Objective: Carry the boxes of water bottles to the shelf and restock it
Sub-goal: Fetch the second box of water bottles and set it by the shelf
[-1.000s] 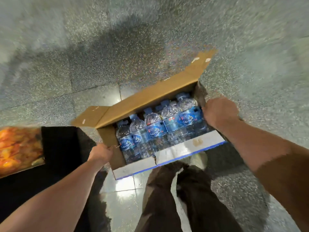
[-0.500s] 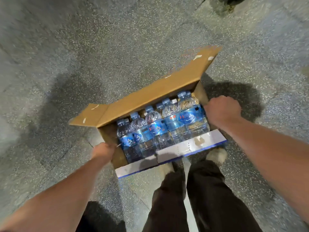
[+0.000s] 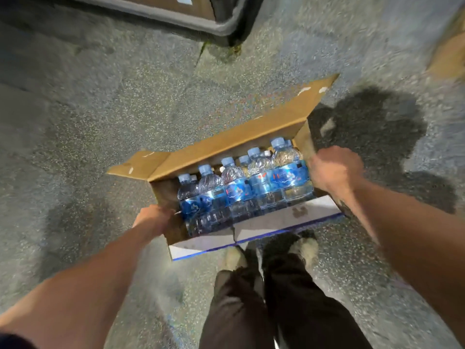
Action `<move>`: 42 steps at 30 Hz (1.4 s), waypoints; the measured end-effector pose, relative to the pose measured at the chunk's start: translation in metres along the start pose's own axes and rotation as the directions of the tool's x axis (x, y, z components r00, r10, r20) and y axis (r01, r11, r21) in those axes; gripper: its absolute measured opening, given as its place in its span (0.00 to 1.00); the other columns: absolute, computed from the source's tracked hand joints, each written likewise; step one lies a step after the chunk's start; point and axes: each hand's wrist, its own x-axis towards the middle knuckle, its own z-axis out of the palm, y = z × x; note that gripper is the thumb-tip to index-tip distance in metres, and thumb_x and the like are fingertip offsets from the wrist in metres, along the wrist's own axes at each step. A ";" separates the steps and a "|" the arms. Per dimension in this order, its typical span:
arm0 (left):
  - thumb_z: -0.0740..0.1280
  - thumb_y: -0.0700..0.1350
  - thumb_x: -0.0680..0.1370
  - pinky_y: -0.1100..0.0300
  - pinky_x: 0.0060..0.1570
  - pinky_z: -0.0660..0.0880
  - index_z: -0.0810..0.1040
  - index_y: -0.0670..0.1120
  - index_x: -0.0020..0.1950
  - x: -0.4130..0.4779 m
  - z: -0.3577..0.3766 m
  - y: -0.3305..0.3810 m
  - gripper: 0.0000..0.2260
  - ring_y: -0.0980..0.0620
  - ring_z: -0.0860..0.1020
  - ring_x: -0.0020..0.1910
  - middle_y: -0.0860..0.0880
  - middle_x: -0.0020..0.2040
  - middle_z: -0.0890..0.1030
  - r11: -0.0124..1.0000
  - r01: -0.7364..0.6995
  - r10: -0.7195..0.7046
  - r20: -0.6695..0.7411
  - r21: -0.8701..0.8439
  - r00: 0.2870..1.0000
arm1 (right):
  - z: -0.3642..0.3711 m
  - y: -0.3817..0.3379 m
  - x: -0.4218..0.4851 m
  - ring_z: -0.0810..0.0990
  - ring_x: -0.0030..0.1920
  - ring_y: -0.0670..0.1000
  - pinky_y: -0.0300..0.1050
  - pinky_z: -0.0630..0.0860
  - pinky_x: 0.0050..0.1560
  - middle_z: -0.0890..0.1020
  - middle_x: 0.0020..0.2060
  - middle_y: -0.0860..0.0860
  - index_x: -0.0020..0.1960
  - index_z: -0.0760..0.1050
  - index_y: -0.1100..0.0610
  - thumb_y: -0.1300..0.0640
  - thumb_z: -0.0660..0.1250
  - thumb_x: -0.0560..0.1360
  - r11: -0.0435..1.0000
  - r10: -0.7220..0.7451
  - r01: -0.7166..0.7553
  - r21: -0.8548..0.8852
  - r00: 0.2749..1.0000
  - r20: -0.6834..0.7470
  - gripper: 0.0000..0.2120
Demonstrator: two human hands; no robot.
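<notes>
I hold an open cardboard box (image 3: 234, 141) in front of my waist, above the speckled floor. Its long far flap stands up and the white near flaps fold outward. Inside stand several clear water bottles (image 3: 251, 185) with blue caps and blue labels, packed in a row. My left hand (image 3: 153, 219) grips the box's left end wall. My right hand (image 3: 332, 170) is closed over the right end wall. The box tilts, with its right end higher. My dark trousers and light shoes show below it.
The base of a dark unit with a grey rim (image 3: 176, 18) runs along the top of the view, ahead of me. Something brown, like cardboard (image 3: 450, 56), sits at the right edge. Grey speckled floor (image 3: 100, 109) lies all around.
I have walked forward with the box in both hands. The orange packet and black surface at the left have gone from view, and the dark unit ahead has come into view.
</notes>
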 end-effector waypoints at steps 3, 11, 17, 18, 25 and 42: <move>0.65 0.47 0.78 0.52 0.45 0.79 0.81 0.38 0.52 -0.002 -0.008 0.061 0.14 0.42 0.82 0.45 0.40 0.47 0.82 0.997 -0.069 0.068 0.008 0.047 0.998 | -0.015 0.044 0.014 0.83 0.48 0.59 0.46 0.78 0.42 0.83 0.45 0.57 0.50 0.81 0.58 0.56 0.60 0.77 0.992 0.106 -0.106 0.071 0.994 0.001 0.12; 0.64 0.52 0.78 0.51 0.51 0.78 0.80 0.40 0.56 0.008 -0.028 0.230 0.17 0.41 0.80 0.52 0.40 0.54 0.81 0.924 -0.286 0.286 0.037 0.253 0.958 | -0.046 0.143 0.051 0.80 0.55 0.59 0.48 0.76 0.50 0.81 0.54 0.57 0.56 0.79 0.58 0.56 0.58 0.79 0.902 0.384 -0.393 0.177 0.919 0.085 0.13; 0.63 0.54 0.77 0.53 0.46 0.77 0.80 0.43 0.56 -0.010 -0.036 0.348 0.17 0.41 0.79 0.50 0.41 0.53 0.81 0.834 -0.386 0.405 0.036 0.395 0.913 | -0.063 0.217 0.069 0.79 0.57 0.60 0.50 0.76 0.50 0.80 0.57 0.56 0.59 0.78 0.56 0.57 0.57 0.79 0.818 0.514 -0.531 0.219 0.847 0.136 0.15; 0.63 0.53 0.78 0.53 0.48 0.77 0.80 0.43 0.57 -0.018 -0.036 0.367 0.17 0.41 0.79 0.51 0.40 0.54 0.81 0.802 -0.408 0.433 0.045 0.436 0.900 | -0.065 0.232 0.071 0.79 0.57 0.60 0.49 0.76 0.50 0.79 0.57 0.56 0.60 0.78 0.56 0.58 0.57 0.79 0.813 0.519 -0.539 0.218 0.842 0.146 0.15; 0.63 0.52 0.78 0.57 0.38 0.74 0.81 0.44 0.54 -0.073 -0.004 0.484 0.14 0.46 0.78 0.43 0.43 0.48 0.81 0.710 -0.456 0.510 0.053 0.536 0.858 | -0.071 0.345 0.085 0.78 0.57 0.59 0.49 0.75 0.51 0.79 0.57 0.57 0.60 0.77 0.58 0.57 0.59 0.78 0.778 0.540 -0.566 0.273 0.824 0.172 0.14; 0.59 0.49 0.81 0.53 0.54 0.74 0.78 0.39 0.60 -0.186 0.115 0.735 0.17 0.40 0.77 0.58 0.39 0.59 0.79 0.481 -0.557 0.608 0.201 0.677 0.768 | -0.073 0.605 0.109 0.80 0.55 0.59 0.48 0.74 0.44 0.81 0.54 0.56 0.58 0.78 0.57 0.55 0.56 0.79 0.610 0.689 -0.747 0.266 0.665 0.288 0.15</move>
